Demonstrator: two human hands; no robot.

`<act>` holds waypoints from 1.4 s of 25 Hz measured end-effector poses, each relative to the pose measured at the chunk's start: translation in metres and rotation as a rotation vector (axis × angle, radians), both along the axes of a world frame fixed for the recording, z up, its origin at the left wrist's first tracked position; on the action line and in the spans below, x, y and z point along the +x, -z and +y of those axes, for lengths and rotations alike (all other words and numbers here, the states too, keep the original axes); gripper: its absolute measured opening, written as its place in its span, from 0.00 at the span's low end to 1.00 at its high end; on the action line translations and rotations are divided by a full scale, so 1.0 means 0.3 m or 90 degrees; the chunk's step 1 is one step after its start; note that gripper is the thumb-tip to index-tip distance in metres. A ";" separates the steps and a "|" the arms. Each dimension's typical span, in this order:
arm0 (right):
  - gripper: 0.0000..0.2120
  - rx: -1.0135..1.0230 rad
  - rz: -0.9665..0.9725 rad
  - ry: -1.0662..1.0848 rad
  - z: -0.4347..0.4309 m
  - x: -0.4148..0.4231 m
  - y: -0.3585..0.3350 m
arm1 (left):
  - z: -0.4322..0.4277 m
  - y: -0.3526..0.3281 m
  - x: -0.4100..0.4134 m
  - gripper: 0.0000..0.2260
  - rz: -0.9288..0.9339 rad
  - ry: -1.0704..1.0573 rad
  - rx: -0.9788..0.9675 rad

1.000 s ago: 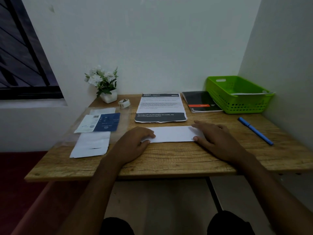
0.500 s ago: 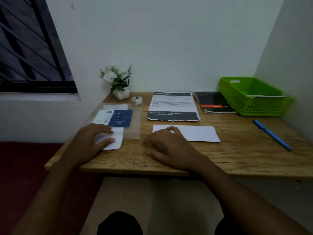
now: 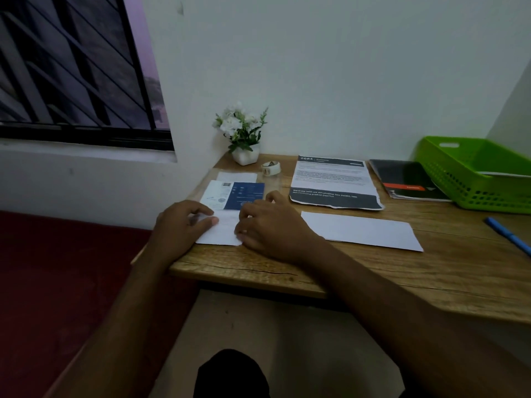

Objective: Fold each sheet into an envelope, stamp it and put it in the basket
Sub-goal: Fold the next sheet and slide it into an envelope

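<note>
Resting flat at the left end of the wooden surface point(image 3: 373, 271), both hands press on a small white paper sheet point(image 3: 222, 231) that lies near the front edge. The left hand point(image 3: 179, 225) lies on the sheet's left part with its fingers curled and the thumb stretched across the paper; whether it pinches an edge or only presses down cannot be told. The right hand point(image 3: 270, 225) covers the sheet's right part, palm down with fingers loosely spread, gripping nothing. Just behind the hands lies a blue and white printed card point(image 3: 234, 193), on a clear plastic sleeve point(image 3: 270, 183). To the right of the hands, apart from them, a folded white paper envelope point(image 3: 362, 231) lies flat on the wood. Behind it is a printed paper notice with black bands point(image 3: 333, 182), and beside that a black notebook with a red strip point(image 3: 408, 179). The green plastic basket point(image 3: 471, 179) stands at the far right corner, with a white paper visible inside. A blue pen point(image 3: 508, 235) lies near the right edge. A small white pot of white flowers point(image 3: 244, 133) and a white tape roll point(image 3: 271, 168) sit by the wall.
</note>
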State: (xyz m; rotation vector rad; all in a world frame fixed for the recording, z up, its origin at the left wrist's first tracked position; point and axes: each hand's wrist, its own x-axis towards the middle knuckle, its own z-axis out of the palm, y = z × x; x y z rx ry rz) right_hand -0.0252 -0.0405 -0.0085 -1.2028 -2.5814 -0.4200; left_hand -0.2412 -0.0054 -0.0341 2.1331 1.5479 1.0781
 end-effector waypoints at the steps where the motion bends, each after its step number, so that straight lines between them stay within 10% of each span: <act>1: 0.15 -0.007 0.002 0.001 -0.001 -0.003 -0.001 | -0.001 0.001 0.001 0.09 -0.012 -0.004 -0.002; 35: 0.09 0.033 0.178 0.057 -0.006 -0.070 0.004 | -0.050 -0.028 -0.001 0.13 -0.103 0.115 0.023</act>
